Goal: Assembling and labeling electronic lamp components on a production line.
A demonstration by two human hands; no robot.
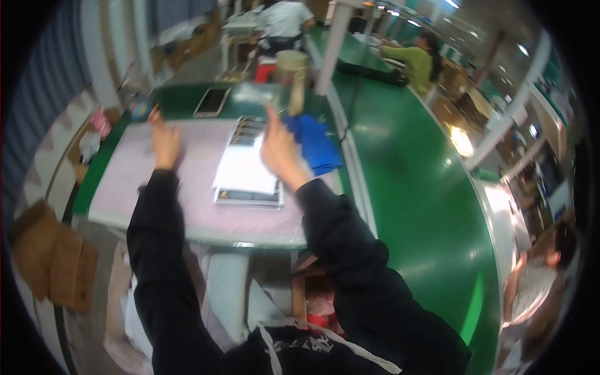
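Note:
My left hand [165, 142] is raised over the left part of a pale pink mat [125, 169], its fingers apart and slightly blurred, with nothing visible in them. My right hand [280, 150] hovers at the right edge of a white sheet [247, 167], index finger stretched forward and the other fingers partly hidden. Under the sheet lies a tray [250, 199] with a pale rim; dark strip-shaped pieces [249, 130] show beyond the sheet's far end. Past my right fingertip is a blurred, whitish see-through thing [253, 94]; I cannot tell whether the hand touches it.
Blue cloth or plastic [312, 142] lies right of the tray. A phone [212, 102] rests at the table's far edge, near a cylindrical container [292, 65]. A green conveyor belt [412, 169] runs along the right. Cardboard boxes [56, 262] stand lower left. Other people sit farther off.

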